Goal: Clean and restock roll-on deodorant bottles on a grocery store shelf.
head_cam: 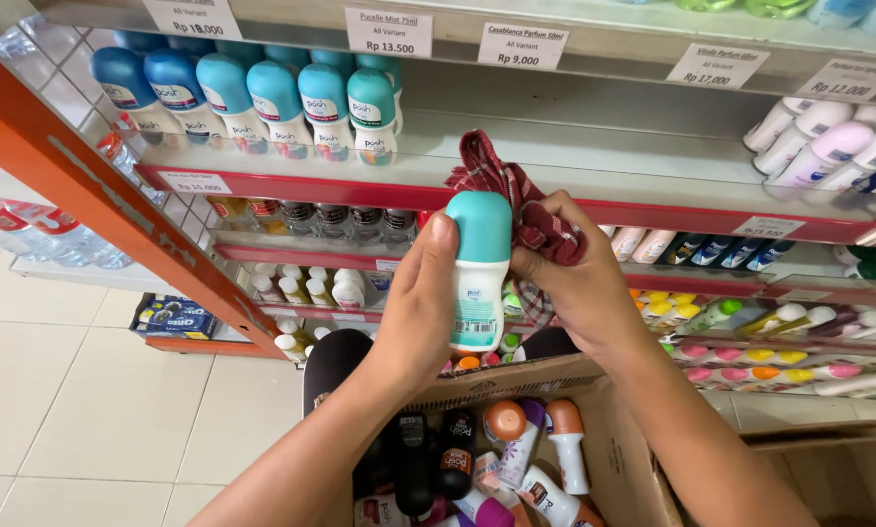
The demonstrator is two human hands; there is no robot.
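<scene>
Roll-on bottle (479, 278) with a teal cap stands upright in my left hand (415, 312), fingers closed around it, before the shelf (652, 210). My right hand (579, 283) grips a red checked cloth (521, 200) against its cap, above an open cardboard box (613, 459) of bottles.

Bottle (479, 273): upright between left hand (413, 307) and right hand (579, 283)
Cloth (526, 210): in right hand, touching bottle's cap
Box (594, 429): below hands (bottles lie inside)
Shelves (360, 181): behind hands, bottle rows on each
</scene>
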